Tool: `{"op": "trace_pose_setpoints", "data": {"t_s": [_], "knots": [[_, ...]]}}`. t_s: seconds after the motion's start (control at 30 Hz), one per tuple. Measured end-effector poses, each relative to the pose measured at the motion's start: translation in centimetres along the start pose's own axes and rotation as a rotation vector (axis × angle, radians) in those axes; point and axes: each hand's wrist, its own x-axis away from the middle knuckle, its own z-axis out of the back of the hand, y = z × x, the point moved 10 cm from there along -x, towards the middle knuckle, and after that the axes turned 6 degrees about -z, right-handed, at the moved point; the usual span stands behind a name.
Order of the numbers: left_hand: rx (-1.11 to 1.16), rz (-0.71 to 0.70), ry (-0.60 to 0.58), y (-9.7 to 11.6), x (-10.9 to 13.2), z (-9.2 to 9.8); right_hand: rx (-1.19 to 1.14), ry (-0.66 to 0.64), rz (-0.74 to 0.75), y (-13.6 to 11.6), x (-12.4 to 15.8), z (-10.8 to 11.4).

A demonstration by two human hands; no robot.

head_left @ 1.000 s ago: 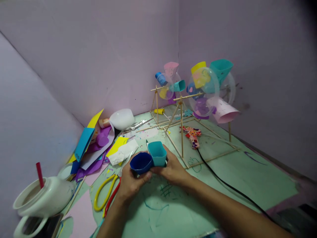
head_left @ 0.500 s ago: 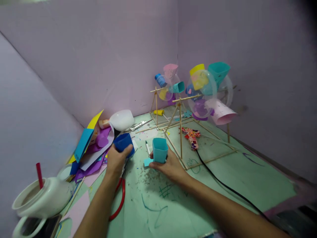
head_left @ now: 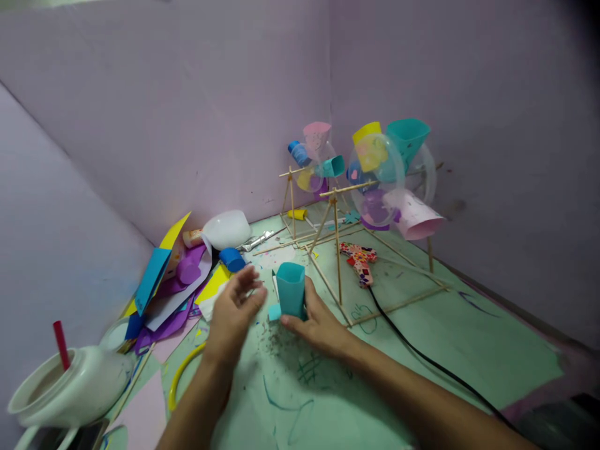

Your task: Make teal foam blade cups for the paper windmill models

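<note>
In my right hand [head_left: 319, 322] is a turquoise foam-paper cup [head_left: 291, 290], held upright with the thumb in front and its open mouth upward. My left hand [head_left: 239, 303] is beside it, empty, fingers apart and slightly blurred. Just beyond the left fingertips a blue cup [head_left: 232, 259] lies tipped on the table. A small turquoise scrap [head_left: 274, 312] and a partly hidden marker [head_left: 275, 284] lie by the held cup. A yellow loop handle [head_left: 180, 372] shows beside my left forearm, which covers the rest of it.
Two stick frames carry wheels with coloured cups, a larger one [head_left: 338, 250] and a smaller one [head_left: 292, 206]. A patterned glue gun [head_left: 360, 259] trails a black cord [head_left: 412, 347]. Coloured sheets [head_left: 152, 281] pile at left, near a white container [head_left: 75, 381].
My left hand has let go of the blue cup, which now lies farther back on the table. My right hand still holds the turquoise cup in about the same place.
</note>
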Motion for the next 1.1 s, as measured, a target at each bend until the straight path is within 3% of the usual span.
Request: {"op": "trace_pose_setpoints", "data": {"t_s": [0.07, 0.2, 0.4, 0.5, 0.57, 0.63, 0.7, 0.77, 0.9, 1.0, 1.1], "knots": [[-0.058, 0.003, -0.113, -0.2, 2.7, -2.0, 0.096, -0.058, 0.099, -1.0, 0.5, -1.0], [-0.165, 0.008, -0.064, -1.2, 4.8, -1.8, 0.297, -0.145, 0.237, -2.3, 1.3, -2.7], [0.034, 0.07, -0.101, -2.1, 4.6, -1.8, 0.236, -0.142, 0.048, -0.5, 0.6, -2.3], [-0.079, 0.018, -0.171, -0.8, 4.5, -1.6, 0.139, -0.157, 0.011, 0.0, 0.1, -1.9], [-0.3, -0.022, -0.195, 0.0, 4.5, -0.1, 0.06, -0.149, -0.025, 0.5, -0.3, -1.4], [-0.606, -0.003, -0.176, -0.3, 4.7, 2.7, -0.007, -0.128, -0.062, 1.1, -0.7, -0.8], [-0.955, 0.086, -0.185, -1.9, 5.3, 5.9, -0.047, -0.116, -0.09, 1.5, -1.0, -0.4], [-1.224, 0.185, -0.28, -4.3, 6.2, 8.1, -0.079, -0.125, -0.111, 1.6, -1.1, -0.4], [-1.275, 0.178, -0.44, -6.9, 7.5, 8.3, -0.01, -0.135, -0.103, 0.9, -0.5, -1.0], [-1.221, 0.164, -0.389, -6.5, 7.4, 8.1, 0.101, -0.14, -0.038, 0.2, 0.1, -1.3], [-1.198, 0.254, -0.297, -6.2, 7.2, 9.1, 0.149, -0.177, -0.001, 0.1, 0.4, -1.7]]}}
